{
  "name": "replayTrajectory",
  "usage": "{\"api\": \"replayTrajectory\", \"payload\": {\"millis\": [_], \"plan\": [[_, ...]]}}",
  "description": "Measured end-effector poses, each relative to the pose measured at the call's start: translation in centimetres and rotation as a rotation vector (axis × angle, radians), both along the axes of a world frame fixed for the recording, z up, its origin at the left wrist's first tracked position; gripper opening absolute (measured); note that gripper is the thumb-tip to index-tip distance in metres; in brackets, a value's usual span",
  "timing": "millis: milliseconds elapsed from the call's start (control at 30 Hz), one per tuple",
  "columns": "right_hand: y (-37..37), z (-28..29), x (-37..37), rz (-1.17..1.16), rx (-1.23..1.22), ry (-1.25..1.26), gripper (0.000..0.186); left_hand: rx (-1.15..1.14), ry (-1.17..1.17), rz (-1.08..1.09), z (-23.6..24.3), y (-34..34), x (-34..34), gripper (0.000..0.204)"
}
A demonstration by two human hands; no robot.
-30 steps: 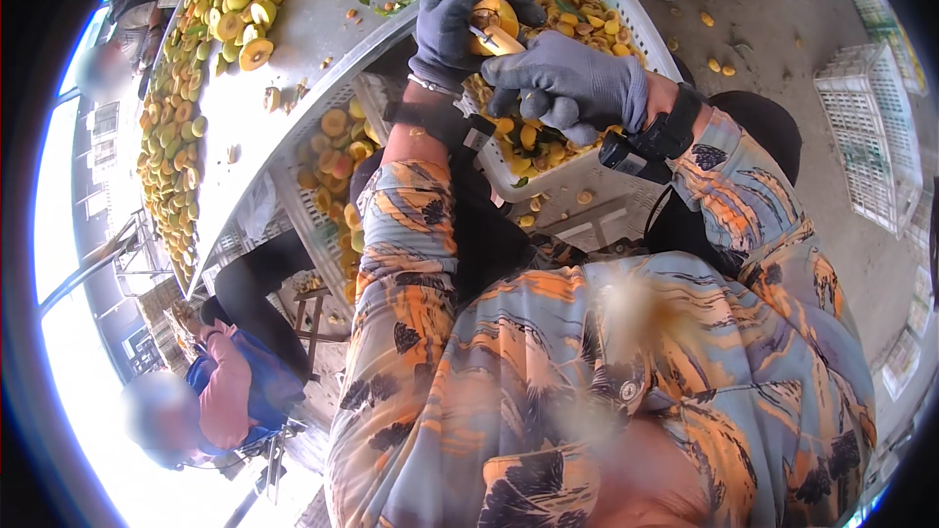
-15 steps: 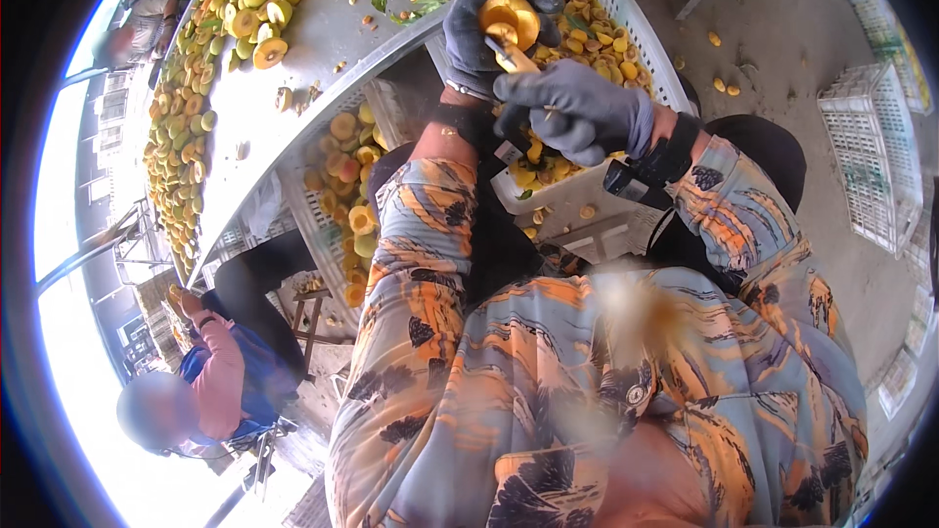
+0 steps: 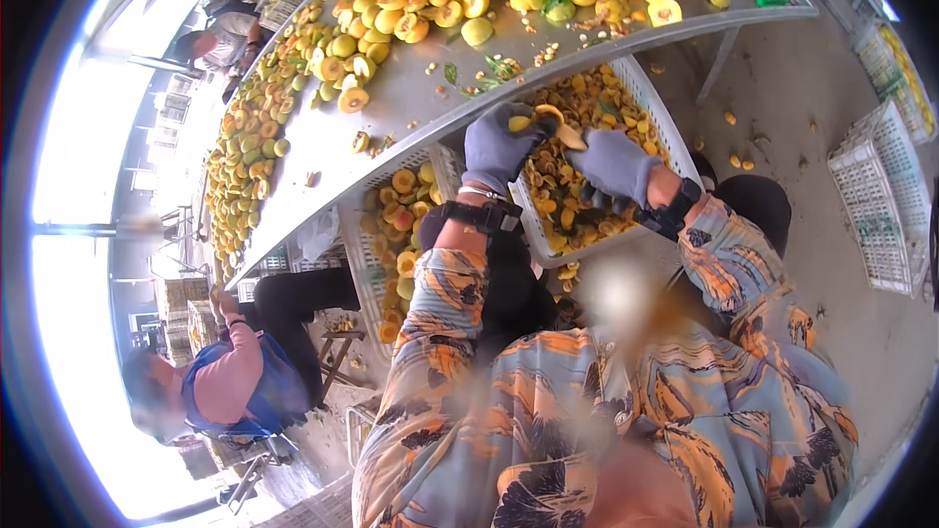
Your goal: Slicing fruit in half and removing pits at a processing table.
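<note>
My left hand (image 3: pixel 499 149), in a grey glove, is closed round a yellow peach piece (image 3: pixel 520 123), most of it hidden by the fingers. My right hand (image 3: pixel 618 166), also gloved in grey, grips a small tan-handled tool (image 3: pixel 570 138) whose end points at the left hand. A curved orange strip (image 3: pixel 551 113) shows between the tool and the left fingers; whether it is peach flesh or part of the tool I cannot tell. Both hands are above a white plastic crate (image 3: pixel 657 117) filled with yellow-orange peach pieces (image 3: pixel 577 198).
A metal table (image 3: pixel 391 108) bears many halved peaches (image 3: pixel 430 0) and scattered bits. Left of my left arm, another crate (image 3: pixel 358 264) holds peach halves. A white crate (image 3: pixel 883 198) is on the floor at right. A seated co-worker (image 3: pixel 235 372) is at left.
Both hands have moved lower in the picture, over the crate. The open peach half that showed in my left hand is now mostly out of sight. The view has shifted, showing more table.
</note>
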State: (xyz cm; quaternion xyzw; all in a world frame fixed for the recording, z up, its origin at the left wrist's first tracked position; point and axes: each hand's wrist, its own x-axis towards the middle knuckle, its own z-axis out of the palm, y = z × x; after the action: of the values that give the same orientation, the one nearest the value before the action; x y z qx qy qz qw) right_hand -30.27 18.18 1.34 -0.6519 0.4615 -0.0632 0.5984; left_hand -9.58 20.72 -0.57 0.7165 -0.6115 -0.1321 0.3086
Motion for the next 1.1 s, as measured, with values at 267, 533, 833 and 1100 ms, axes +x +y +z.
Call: {"api": "replayTrajectory", "payload": {"millis": [267,533,833,1100], "plan": [[-0.2,0.4,0.0,-0.008,0.097,-0.015,0.043,-0.143,-0.123,0.246,3.2,12.0,10.3,0.029],[-1.1,-0.1,2.3,-0.042,-0.034,0.042,0.039,0.132,0.7,0.798,1.0,29.5,22.0,0.03],[-0.5,-0.3,4.3,-0.141,-0.011,-0.017,0.039,-0.044,0.425,0.612,1.6,22.6,19.3,0.031],[-1.8,-2.2,2.1,-0.198,-0.234,-0.186,0.034,-0.027,-0.255,0.03,7.1,-10.9,12.0,0.032]]}}
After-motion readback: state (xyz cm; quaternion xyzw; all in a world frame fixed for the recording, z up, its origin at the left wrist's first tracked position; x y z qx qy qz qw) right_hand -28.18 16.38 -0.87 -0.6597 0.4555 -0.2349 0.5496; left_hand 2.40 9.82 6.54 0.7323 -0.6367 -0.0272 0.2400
